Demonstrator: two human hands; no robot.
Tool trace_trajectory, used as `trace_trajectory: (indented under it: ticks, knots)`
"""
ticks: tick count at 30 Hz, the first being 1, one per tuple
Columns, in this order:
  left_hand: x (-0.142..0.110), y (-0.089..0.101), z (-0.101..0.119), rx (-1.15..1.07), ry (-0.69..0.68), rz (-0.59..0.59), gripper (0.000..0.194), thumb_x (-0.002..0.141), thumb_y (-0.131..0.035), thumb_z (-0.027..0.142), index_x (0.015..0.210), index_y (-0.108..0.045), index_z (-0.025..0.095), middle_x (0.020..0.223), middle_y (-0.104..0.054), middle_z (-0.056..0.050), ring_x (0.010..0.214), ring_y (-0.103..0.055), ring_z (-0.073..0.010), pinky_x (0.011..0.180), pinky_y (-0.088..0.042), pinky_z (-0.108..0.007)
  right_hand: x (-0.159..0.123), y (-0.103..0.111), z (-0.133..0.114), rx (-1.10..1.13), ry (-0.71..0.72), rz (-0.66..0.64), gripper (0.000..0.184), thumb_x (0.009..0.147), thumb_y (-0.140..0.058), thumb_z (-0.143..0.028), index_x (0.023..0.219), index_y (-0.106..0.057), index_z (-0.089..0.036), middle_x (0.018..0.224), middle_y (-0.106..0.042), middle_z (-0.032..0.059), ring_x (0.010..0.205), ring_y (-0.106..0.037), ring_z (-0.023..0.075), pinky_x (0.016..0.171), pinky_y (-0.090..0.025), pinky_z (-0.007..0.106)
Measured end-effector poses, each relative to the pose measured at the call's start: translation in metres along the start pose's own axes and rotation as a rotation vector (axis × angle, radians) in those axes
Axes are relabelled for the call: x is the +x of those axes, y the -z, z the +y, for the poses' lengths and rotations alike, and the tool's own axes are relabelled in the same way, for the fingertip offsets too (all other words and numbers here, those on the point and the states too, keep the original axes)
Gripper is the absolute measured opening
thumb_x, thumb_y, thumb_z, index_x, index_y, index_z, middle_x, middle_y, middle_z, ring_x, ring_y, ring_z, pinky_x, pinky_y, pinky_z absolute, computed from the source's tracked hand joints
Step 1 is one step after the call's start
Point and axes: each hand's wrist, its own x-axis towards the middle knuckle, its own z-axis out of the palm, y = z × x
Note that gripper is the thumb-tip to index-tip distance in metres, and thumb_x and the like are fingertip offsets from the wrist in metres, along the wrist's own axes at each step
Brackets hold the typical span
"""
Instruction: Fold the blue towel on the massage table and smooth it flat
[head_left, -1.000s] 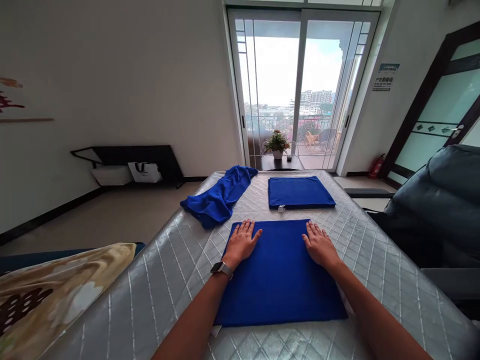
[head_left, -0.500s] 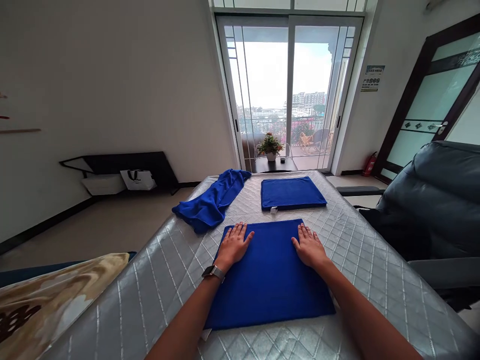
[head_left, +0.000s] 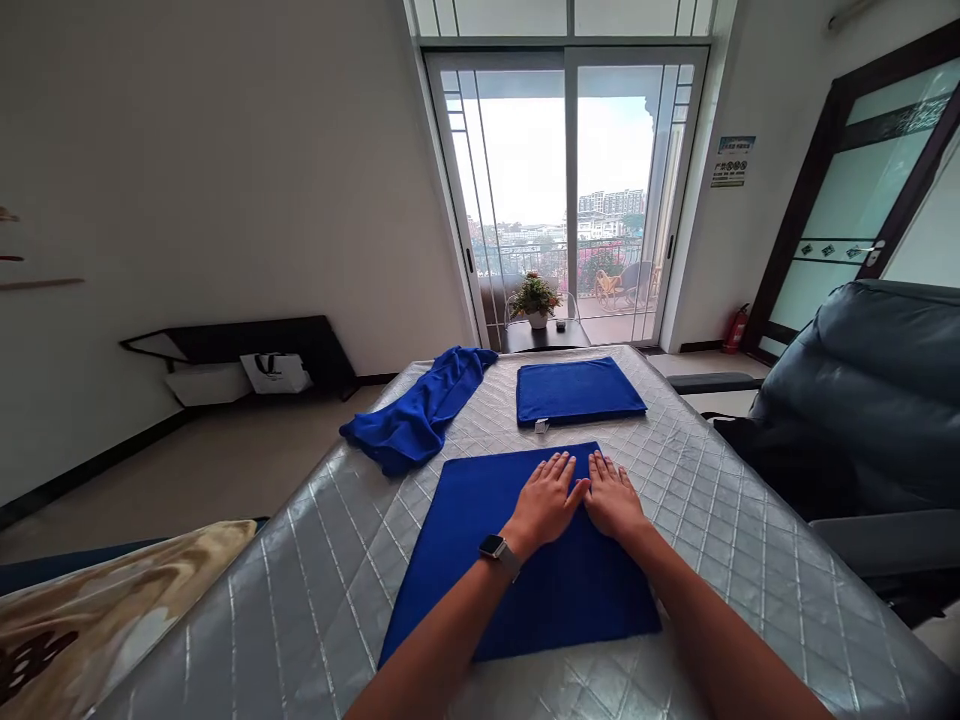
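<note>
A blue towel (head_left: 465, 520) lies spread flat on the silver quilted table cover (head_left: 330, 560) before me. My left hand (head_left: 546, 498), with a watch on its wrist, rests palm down on the towel right of its middle, fingers stretched out. Beside it my right hand (head_left: 613, 496) lies flat near the towel's far right corner, its thumb close to the left thumb. Beyond my hands is a folded stack of blue cloth (head_left: 581, 390) with a white tag (head_left: 541, 426). Another blue towel (head_left: 420, 410) lies crumpled at the far left.
A dark padded chair (head_left: 892, 400) stands along the right side. A patterned blanket (head_left: 112, 610) is at lower left. Beyond the table's far end, a potted plant (head_left: 535, 300) stands on a small dark table before the sliding glass door (head_left: 570, 200).
My left hand has slid right across the towel, from its left edge to beside my right hand. The right hand has stayed at about the same corner.
</note>
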Motion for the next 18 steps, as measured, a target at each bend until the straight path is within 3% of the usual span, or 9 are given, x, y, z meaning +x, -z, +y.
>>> trace_trajectory:
  ticks: [3, 6, 11, 18]
  knots:
    - [0.005, -0.008, 0.027, -0.023, 0.009, -0.014, 0.065, 0.107, -0.018, 0.054, 0.156, -0.041, 0.019, 0.161, -0.044, -0.011, 0.153, -0.035, -0.0231, 0.125, -0.03, -0.045, 0.0, -0.002, 0.002, -0.034, 0.026, -0.011, 0.068, 0.103, -0.022, -0.034, 0.165, -0.011, -0.008, 0.173, -0.005, 0.009, 0.159, -0.006, 0.0243, 0.127, -0.007, 0.043]
    - [0.001, -0.009, 0.024, -0.034, 0.047, -0.056, 0.069, 0.107, -0.012, 0.054, 0.157, -0.039, 0.017, 0.163, -0.041, -0.011, 0.154, -0.032, -0.023, 0.126, -0.028, -0.045, 0.0, -0.003, 0.002, -0.017, 0.022, -0.005, 0.068, 0.104, -0.022, -0.038, 0.165, -0.013, -0.009, 0.172, -0.006, 0.01, 0.159, -0.006, 0.0236, 0.127, -0.006, 0.042]
    - [-0.021, 0.0, -0.015, 0.011, 0.12, -0.114, 0.074, 0.105, -0.013, 0.061, 0.158, -0.037, 0.015, 0.166, -0.033, -0.011, 0.156, -0.026, -0.0237, 0.128, -0.024, -0.047, -0.001, -0.001, -0.001, 0.027, -0.019, 0.024, 0.072, 0.105, -0.018, -0.048, 0.164, -0.015, -0.007, 0.172, -0.012, 0.0094, 0.159, -0.01, 0.0235, 0.127, -0.005, 0.042]
    - [-0.073, 0.024, -0.095, 0.079, 0.312, -0.145, 0.07, 0.105, -0.02, 0.06, 0.16, -0.033, 0.02, 0.168, -0.03, -0.01, 0.156, -0.025, -0.0246, 0.127, -0.023, -0.048, -0.002, 0.001, -0.001, 0.013, -0.019, 0.011, 0.072, 0.105, -0.017, -0.048, 0.164, -0.013, -0.007, 0.172, -0.009, 0.0091, 0.159, -0.009, 0.0228, 0.127, -0.003, 0.041]
